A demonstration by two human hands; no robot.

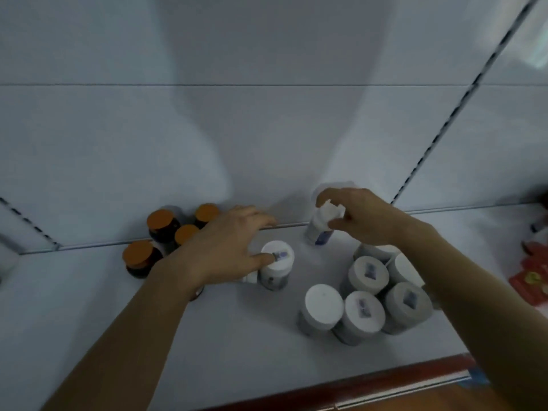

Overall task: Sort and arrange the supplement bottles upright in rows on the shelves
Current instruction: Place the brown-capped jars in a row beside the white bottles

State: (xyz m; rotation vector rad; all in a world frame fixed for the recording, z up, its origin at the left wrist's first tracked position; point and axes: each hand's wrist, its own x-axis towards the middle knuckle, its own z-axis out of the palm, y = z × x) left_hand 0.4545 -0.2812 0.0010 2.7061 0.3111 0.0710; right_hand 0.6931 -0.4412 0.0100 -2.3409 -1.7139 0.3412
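On the white shelf [207, 336], my right hand [364, 215] grips the cap of a white-capped bottle [318, 235] standing upright near the back wall. My left hand [225, 244] hovers with fingers spread; its thumb touches the lid of another white bottle [277, 266] in the middle of the shelf. Several white-capped bottles [367, 295] stand clustered at the right, under my right forearm. Several dark bottles with orange caps [161, 229] stand in a group at the back left, partly hidden by my left hand.
The shelf's red front edge [385, 378] runs along the bottom right. Slotted uprights [444, 114] run up the back panel. Red packages [530, 277] lie on the neighbouring shelf at the far right.
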